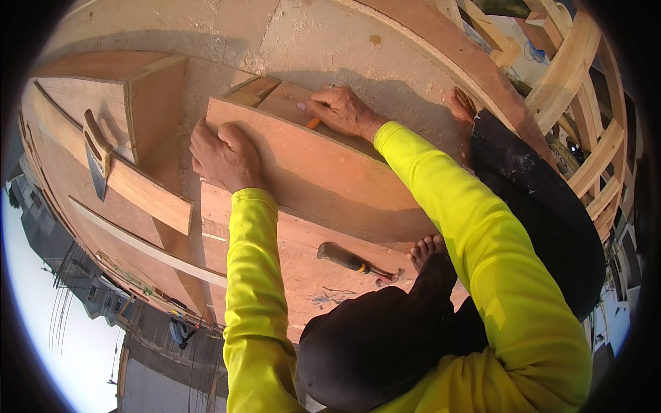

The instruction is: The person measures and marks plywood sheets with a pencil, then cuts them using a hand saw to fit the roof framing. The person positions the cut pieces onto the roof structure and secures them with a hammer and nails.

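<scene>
In front of me a long wooden box [323, 165] of plywood lies on its side, with timber strips along its top. My left hand [226, 155] grips its left end, fingers wrapped over the corner. Farther right, my right hand [342, 112] rests at the box's upper edge, its fingers bent and closed. A small orange thing [313, 124], perhaps a pencil, pokes out below those fingers; the rest of it is hidden. On the plywood sheet nearer me lies a hammer [343, 257] with a dark grip, and several loose nails [330, 298] are scattered close by.
At the left, a handsaw [98, 151] with a wooden handle leans on a long board [148, 193] beside another plywood box [155, 103]. Curved timber ribs [571, 69] stand at the right. My bare feet [427, 251] are beside the box. Past the left edge, the ground drops away.
</scene>
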`<state>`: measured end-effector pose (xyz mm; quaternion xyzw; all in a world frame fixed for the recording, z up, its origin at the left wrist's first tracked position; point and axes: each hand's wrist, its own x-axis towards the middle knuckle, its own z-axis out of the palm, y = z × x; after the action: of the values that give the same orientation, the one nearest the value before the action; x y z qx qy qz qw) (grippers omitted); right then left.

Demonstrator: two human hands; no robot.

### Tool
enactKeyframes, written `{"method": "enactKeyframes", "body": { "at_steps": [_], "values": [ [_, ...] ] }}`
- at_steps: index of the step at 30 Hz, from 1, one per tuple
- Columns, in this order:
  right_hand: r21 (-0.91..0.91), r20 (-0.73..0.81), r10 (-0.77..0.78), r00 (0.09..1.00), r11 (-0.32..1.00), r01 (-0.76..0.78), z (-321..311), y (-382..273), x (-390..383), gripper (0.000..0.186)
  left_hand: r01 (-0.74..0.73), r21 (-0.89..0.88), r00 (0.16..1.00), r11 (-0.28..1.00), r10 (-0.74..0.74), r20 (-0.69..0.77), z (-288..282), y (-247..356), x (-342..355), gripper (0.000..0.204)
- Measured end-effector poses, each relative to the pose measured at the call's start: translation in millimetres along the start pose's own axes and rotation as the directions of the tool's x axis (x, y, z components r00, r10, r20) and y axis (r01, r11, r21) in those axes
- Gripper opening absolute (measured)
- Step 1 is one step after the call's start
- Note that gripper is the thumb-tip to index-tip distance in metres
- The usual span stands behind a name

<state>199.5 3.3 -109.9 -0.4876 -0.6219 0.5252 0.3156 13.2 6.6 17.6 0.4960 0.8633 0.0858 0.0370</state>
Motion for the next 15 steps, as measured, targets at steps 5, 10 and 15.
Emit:
{"method": "enactKeyframes", "body": {
  "at_steps": [5,10,15],
  "values": [
    [-0.004,0.131,0.114,0.985,0.993,-0.114,-12,-11,10,0.046,0.006,0.02,1.0,1.0,-0.006,-0.001,1,-6,2,0.049],
    [0.181,0.129,0.091,0.987,0.977,-0.114,-11,-17,8,0.046,-0.138,-0.046,0.982,0.989,0.131,-0.135,9,-17,3,0.051],
    [0.18,0.095,-0.001,0.995,0.983,-0.017,3,-2,15,0.037,-0.312,-0.08,0.936,0.947,0.292,-0.197,14,19,-42,0.066]
  ]
}}
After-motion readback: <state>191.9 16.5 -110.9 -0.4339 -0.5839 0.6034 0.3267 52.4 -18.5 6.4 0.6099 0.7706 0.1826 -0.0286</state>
